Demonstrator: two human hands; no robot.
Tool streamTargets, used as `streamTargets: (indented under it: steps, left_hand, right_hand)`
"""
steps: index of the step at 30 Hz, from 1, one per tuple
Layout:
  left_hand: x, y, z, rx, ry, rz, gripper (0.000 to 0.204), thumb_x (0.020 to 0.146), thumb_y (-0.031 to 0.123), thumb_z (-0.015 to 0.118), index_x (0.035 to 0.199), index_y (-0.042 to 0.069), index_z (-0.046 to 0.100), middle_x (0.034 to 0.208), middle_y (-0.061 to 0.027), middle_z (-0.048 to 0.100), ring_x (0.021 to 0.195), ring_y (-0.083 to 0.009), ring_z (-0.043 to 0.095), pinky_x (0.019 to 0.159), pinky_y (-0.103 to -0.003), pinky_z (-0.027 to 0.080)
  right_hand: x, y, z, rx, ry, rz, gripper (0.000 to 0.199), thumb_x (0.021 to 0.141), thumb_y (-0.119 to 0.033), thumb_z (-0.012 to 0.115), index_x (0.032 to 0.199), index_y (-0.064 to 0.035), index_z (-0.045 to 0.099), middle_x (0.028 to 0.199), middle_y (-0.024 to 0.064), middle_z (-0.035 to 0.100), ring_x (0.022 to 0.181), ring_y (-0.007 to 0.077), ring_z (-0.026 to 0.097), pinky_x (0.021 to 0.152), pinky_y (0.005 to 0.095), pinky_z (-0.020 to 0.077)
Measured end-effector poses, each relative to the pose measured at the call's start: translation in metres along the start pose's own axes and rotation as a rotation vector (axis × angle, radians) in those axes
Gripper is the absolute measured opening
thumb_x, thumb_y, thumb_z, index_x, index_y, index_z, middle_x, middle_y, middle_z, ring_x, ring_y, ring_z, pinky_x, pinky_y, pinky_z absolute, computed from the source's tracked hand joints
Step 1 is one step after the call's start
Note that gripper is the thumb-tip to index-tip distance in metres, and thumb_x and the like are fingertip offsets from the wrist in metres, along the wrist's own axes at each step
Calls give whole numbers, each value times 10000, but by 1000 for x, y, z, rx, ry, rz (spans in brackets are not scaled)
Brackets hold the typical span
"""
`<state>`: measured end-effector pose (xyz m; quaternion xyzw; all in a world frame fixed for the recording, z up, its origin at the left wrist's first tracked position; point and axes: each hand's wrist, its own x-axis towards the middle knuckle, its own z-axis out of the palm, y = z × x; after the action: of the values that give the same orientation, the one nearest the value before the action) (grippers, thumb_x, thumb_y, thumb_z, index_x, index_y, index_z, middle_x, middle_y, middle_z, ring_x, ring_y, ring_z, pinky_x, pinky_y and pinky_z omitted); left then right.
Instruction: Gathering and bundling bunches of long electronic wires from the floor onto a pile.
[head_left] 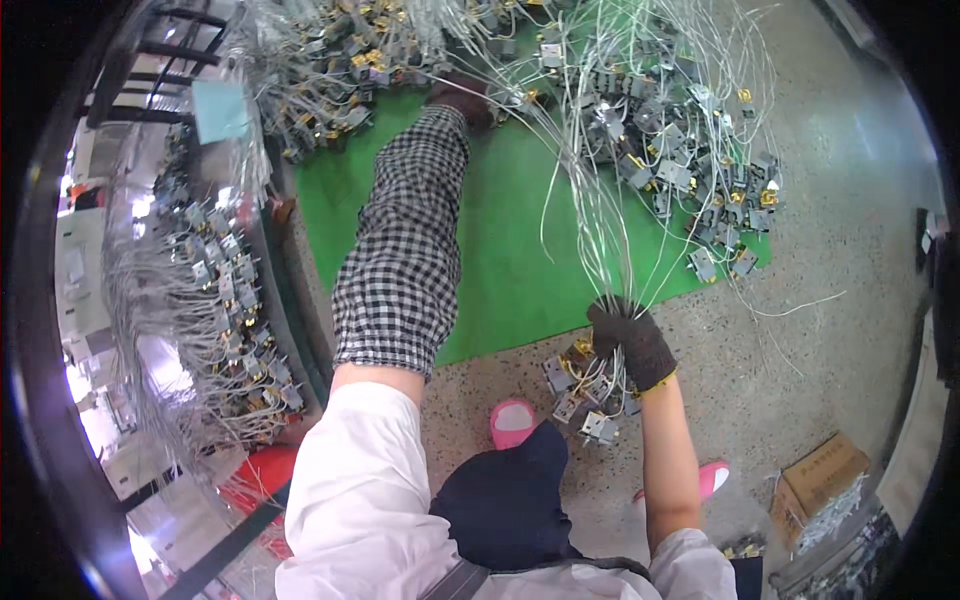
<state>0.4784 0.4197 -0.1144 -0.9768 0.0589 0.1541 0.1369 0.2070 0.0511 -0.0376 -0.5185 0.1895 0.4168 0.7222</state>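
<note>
My right hand [634, 345], in a dark knitted glove, is closed round a bundle of thin white wires [600, 235]. Below it hang several small grey electrical parts with brass-coloured pieces [598, 428]. The wires' other ends run up across the green mat [510, 260] toward the far pile. My left hand [463, 103], in a dark glove too, reaches to the far side of the mat beside a heap of wired parts [335, 75]; wires cross over it and its fingers are not clear. A black-and-white checked sleeve cover [410, 225] covers that forearm.
Another heap of wired grey parts [690, 165] lies on the mat's right. More wired parts [235, 290] line a rack at the left, near a light blue card [220, 111]. An open cardboard box [822, 480] stands on the speckled floor [800, 370] at lower right.
</note>
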Motion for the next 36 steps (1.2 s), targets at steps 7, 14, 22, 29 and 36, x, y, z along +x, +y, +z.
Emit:
streamTargets:
  steps: [7, 14, 22, 29, 36]
  left_hand:
    - [-66, 68, -45, -539, -290, 49, 555, 683, 555, 693, 917, 53, 686, 914, -161, 677, 843, -301, 653, 775, -381, 503]
    - [-172, 41, 13, -1453, -331, -72, 445, 887, 415, 563, 1056, 5, 605, 906, -141, 645, 756, -194, 626, 738, -302, 493]
    - [-201, 100, 24, -1342, -200, -185, 342, 866, 278, 580, 1083, 17, 620, 979, -138, 658, 815, -247, 645, 727, -330, 522]
    - [-178, 161, 6, -1086, 10, 126, 402, 871, 379, 563, 1036, 20, 634, 913, -127, 663, 786, -270, 632, 757, -350, 504]
    - [-193, 191, -13, -1180, 242, 72, 214, 809, 205, 580, 898, 12, 606, 844, -190, 641, 768, -319, 647, 647, -411, 513]
  right_hand:
    - [-2, 4, -24, 4, 27, 24, 174, 790, -207, 685, 803, -74, 572, 650, 0, 542, 539, 102, 503, 498, 255, 408]
    - [2, 1, -23, 34, -69, -25, 225, 814, -176, 638, 942, 2, 591, 647, 32, 558, 559, 118, 536, 508, 251, 420]
    - [6, 15, -27, 64, -22, -81, 205, 826, -194, 632, 898, -5, 595, 599, 38, 538, 506, 134, 520, 478, 269, 423]
    - [13, 18, -16, 94, -65, -69, 156, 800, -190, 663, 795, -56, 583, 610, 30, 547, 490, 116, 515, 442, 240, 409]
    - [10, 17, -27, -11, -57, -80, 183, 781, -209, 682, 730, -65, 583, 583, 40, 558, 479, 140, 539, 451, 264, 432]
